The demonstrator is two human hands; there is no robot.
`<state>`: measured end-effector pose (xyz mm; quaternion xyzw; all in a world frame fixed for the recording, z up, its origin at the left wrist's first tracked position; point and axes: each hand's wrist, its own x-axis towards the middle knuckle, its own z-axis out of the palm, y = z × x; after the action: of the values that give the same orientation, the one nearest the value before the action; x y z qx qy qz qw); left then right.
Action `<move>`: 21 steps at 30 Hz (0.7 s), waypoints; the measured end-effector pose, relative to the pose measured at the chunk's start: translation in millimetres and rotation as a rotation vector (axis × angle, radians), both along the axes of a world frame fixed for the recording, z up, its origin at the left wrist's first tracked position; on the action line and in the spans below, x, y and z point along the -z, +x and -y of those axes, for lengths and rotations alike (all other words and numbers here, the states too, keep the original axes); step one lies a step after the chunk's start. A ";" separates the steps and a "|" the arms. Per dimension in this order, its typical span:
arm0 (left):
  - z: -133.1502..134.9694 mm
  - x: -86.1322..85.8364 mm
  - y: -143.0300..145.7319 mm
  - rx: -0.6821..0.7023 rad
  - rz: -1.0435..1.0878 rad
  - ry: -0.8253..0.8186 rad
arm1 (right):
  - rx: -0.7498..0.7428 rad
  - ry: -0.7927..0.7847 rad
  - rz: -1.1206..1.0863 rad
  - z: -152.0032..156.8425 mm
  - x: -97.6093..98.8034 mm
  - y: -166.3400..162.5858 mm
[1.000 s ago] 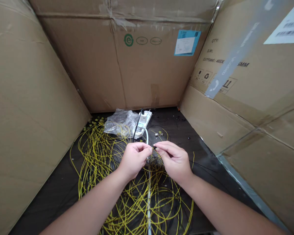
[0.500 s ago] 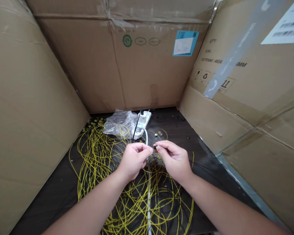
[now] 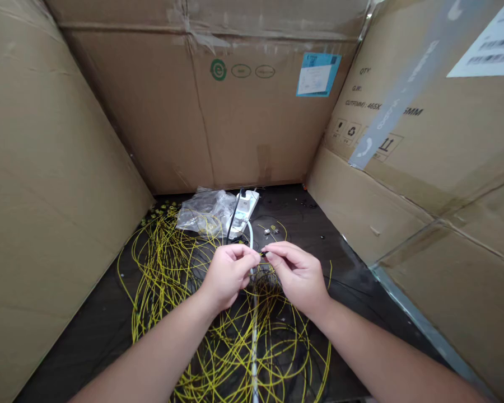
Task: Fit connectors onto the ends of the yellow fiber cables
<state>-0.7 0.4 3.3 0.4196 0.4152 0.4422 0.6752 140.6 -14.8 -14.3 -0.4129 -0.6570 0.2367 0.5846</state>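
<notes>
"What's changed?"
"Almost nothing: nearer us than the power strip (image 3: 244, 209), the right hand (image 3: 299, 274) pinches a small black piece (image 3: 264, 253); the left hand (image 3: 230, 273) presses finger and thumb together beside it, contents hidden."
"So?"
"The close two-handed work seems unfinished."

Cables (image 3: 163, 246) left of fingers (image 3: 288, 251) looked smooth plast.; bag (image 3: 208, 207) beyond 'em, glossy crinkled plast.; box (image 3: 163, 112) farther off, matt cardbd.

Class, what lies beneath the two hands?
Beneath the left hand and right hand, yellow wires and a white cable show; the hands cover whatever lies directly behind them.
</notes>
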 end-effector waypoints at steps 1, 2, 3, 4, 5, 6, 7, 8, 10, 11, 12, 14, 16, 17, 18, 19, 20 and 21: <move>0.0 -0.4 -0.1 0.000 0.003 -0.006 | -0.003 0.005 -0.002 0.0 -0.1 0.1; -0.1 -0.7 -0.2 0.000 0.006 -0.012 | -0.006 0.009 -0.004 0.0 0.0 0.2; -0.1 -0.8 -0.3 0.001 0.008 -0.018 | -0.008 0.012 -0.005 0.0 0.2 0.3; -0.2 -0.8 -0.4 0.001 0.010 -0.023 | -0.009 0.014 -0.005 0.1 0.5 0.4; -0.2 -0.6 -0.4 0.001 0.012 -0.026 | -0.010 0.016 -0.005 0.1 0.9 0.4; -0.3 -0.3 -0.5 0.003 0.014 -0.028 | -0.012 0.017 -0.005 0.1 1.4 0.5; -0.4 0.1 -0.6 0.005 0.017 -0.030 | -0.012 0.017 -0.005 0.0 1.9 0.5; -0.4 0.5 -0.7 0.007 0.020 -0.030 | -0.013 0.017 -0.006 0.0 2.3 0.5; -0.6 1.2 -1.0 0.011 0.023 -0.027 | -0.013 0.018 -0.006 -0.3 2.8 0.4; -0.7 1.4 -1.1 0.012 0.025 -0.026 | -0.014 0.018 -0.006 -0.6 2.9 0.4; -0.8 1.6 -1.2 0.012 0.026 -0.024 | -0.016 0.018 -0.006 -0.9 2.9 0.4; -0.9 1.6 -1.3 0.012 0.027 -0.025 | -0.020 0.022 -0.003 -1.5 2.8 0.4; -1.0 1.5 -1.4 0.009 0.025 -0.027 | -0.021 0.027 -0.002 -1.8 2.8 0.4; -1.0 1.4 -1.3 0.006 0.023 -0.026 | -0.021 0.029 -0.002 -1.8 2.8 0.5; -1.0 1.4 -1.2 0.005 0.021 -0.024 | -0.019 0.031 -0.004 -1.6 2.9 0.6; -1.0 1.4 -1.0 0.004 0.020 -0.023 | -0.017 0.030 -0.006 -1.4 2.9 0.6; -1.0 1.5 -0.9 0.004 0.021 -0.023 | -0.016 0.029 -0.008 -1.1 2.8 0.7; -1.0 1.6 -0.7 0.004 0.023 -0.023 | -0.014 0.028 -0.010 -0.8 2.7 0.7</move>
<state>-1.4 1.5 1.7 0.4076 0.4118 0.4407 0.6856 141.3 -14.1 -16.9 -0.3989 -0.6603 0.2336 0.5919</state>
